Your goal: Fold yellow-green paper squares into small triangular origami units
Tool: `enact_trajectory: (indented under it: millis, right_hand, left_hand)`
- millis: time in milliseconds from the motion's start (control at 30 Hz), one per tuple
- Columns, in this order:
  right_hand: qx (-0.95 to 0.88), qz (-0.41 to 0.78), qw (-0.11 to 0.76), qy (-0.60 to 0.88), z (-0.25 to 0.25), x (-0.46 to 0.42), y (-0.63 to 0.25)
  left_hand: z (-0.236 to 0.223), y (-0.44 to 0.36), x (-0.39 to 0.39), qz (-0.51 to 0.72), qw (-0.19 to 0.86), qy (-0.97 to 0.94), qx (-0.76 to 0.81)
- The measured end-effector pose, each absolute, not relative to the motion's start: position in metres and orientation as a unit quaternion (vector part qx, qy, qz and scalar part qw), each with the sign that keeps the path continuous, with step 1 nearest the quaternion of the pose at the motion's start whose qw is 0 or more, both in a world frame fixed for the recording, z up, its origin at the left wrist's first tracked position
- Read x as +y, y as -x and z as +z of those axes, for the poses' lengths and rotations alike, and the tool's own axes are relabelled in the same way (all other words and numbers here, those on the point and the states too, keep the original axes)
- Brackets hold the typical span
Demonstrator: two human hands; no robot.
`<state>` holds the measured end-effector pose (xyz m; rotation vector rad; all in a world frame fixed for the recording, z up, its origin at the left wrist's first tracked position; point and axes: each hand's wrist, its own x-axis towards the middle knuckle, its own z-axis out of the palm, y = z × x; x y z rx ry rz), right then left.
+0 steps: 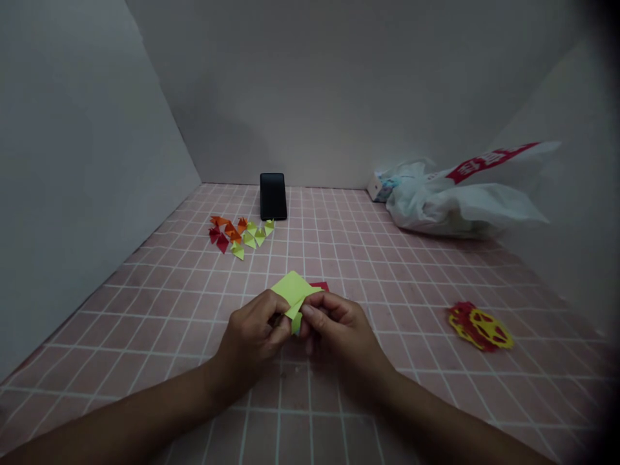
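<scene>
At the near middle of the bench (387,271), our left hand (256,326) and right hand (341,321) pinch a folded yellow-green paper (293,286), each grip closed on it. We judge that an uneven pull between them could tear the sheet or skew its crease. Red paper (320,285) peeks out just beyond the right hand; we cannot tell what supports it. Red and yellow cut-outs (480,328) lie to the right. Under dim light, white lines grid the pink bench. Farther left sit small folded pieces (235,235) in red, orange and yellow-green, near what looks like a black phone (274,196). At far right, a white bag (450,208) slumps beside a box (380,187), before a pale far wall (314,116).
</scene>
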<state>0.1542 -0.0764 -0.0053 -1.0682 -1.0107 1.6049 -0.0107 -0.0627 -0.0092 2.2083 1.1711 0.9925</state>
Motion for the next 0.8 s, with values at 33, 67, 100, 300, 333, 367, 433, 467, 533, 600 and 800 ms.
enact_trajectory:
  millis: [33, 67, 100, 300, 333, 367, 433, 467, 533, 600, 800]
  right_hand:
    - [-0.401, 0.663, 0.464, 0.43, -0.0058, -0.0756, -0.1541]
    - [-0.395, 0.668, 0.464, 0.427, -0.0062, -0.0749, -0.1542]
    - [-0.389, 0.672, 0.465, 0.425, -0.0064, -0.0744, -0.1543]
    - [-0.353, 0.698, 0.471, 0.409, -0.007, -0.0743, -0.1554]
    - [-0.348, 0.701, 0.472, 0.404, -0.0075, -0.0744, -0.1555]
    - [-0.345, 0.705, 0.473, 0.4, -0.0083, -0.0743, -0.1557]
    - [-0.34, 0.712, 0.473, 0.393, -0.0101, -0.074, -0.156]
    - [-0.337, 0.715, 0.472, 0.39, -0.011, -0.0737, -0.1561]
    - [-0.333, 0.721, 0.471, 0.384, -0.0126, -0.073, -0.1562]
    - [-0.331, 0.725, 0.471, 0.378, -0.0136, -0.0722, -0.1562]
    - [-0.32, 0.736, 0.473, 0.363, -0.0149, -0.0714, -0.1565]
  left_hand:
    - [-0.0094, 0.0106, -0.0627, 0.358, 0.226, -0.8, 0.426]
    - [-0.0096, 0.0106, -0.0628, 0.357, 0.229, -0.799, 0.426]
    - [-0.0099, 0.0105, -0.0629, 0.356, 0.233, -0.799, 0.426]
    - [-0.0102, 0.0094, -0.0627, 0.372, 0.245, -0.792, 0.418]
    - [-0.0103, 0.0092, -0.0626, 0.375, 0.249, -0.789, 0.418]
    - [-0.0104, 0.0089, -0.0625, 0.377, 0.255, -0.786, 0.418]
    - [-0.0107, 0.0086, -0.0625, 0.375, 0.272, -0.78, 0.42]
    - [-0.0109, 0.0086, -0.0626, 0.374, 0.279, -0.778, 0.42]
    - [-0.0111, 0.0088, -0.0629, 0.376, 0.286, -0.777, 0.416]
    - [-0.011, 0.009, -0.0631, 0.379, 0.288, -0.778, 0.409]
    - [-0.0114, 0.0092, -0.063, 0.374, 0.285, -0.788, 0.398]
